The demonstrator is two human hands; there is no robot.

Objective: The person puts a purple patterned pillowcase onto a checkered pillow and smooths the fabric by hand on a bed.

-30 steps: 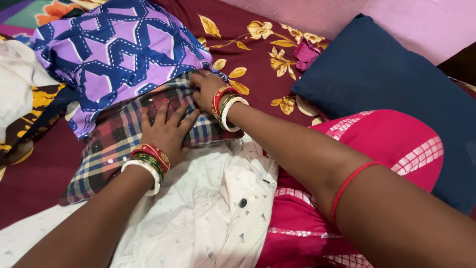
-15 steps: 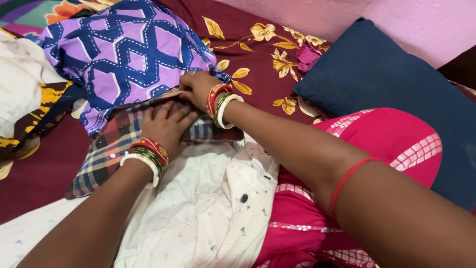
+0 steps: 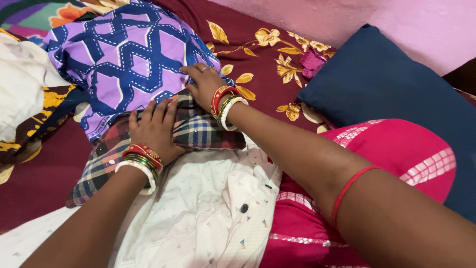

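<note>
Left hand (image 3: 154, 130) flat, fingers spread, on soft, light checked cotton cloth (image 3: 198, 130); right hand (image 3: 203, 84) at 12 o'clock, open, gripping nothing. Probably best pinched at edge.

A bed against a pink wall.
You're looking down at a bed under a maroon bedsheet (image 3: 258, 64) printed with golden flowers and leaves. A dark blue pillow (image 3: 396, 94) lies at the right, near the plain pink wall (image 3: 396, 20). The light is soft and even.
</note>
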